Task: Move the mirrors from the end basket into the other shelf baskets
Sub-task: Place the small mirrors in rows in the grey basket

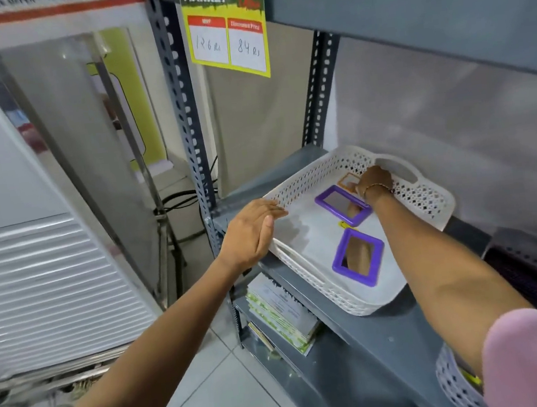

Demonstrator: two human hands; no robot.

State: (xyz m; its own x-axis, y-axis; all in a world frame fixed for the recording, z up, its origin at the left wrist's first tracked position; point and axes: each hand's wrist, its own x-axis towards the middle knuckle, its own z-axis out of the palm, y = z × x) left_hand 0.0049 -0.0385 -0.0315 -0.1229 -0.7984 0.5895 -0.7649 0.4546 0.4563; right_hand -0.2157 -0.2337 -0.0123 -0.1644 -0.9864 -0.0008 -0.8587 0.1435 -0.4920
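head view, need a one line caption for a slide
Right hand reaches an orange-framed mirror in a white basket holding two purple mirrors; left hand steadies its rim.

The basket (427, 197) is sitting on the shelf (368, 329), at its left end beside the upright post (184, 119). Three mirrors are lying flat in the basket: the near mirror (357, 256) toward its front, the middle mirror (342, 205) just behind that, the far mirror (348, 181) toward the basket's back. A price sign (228, 37) is hanging above the basket. Booklets (283, 315) are lying below the basket's front.
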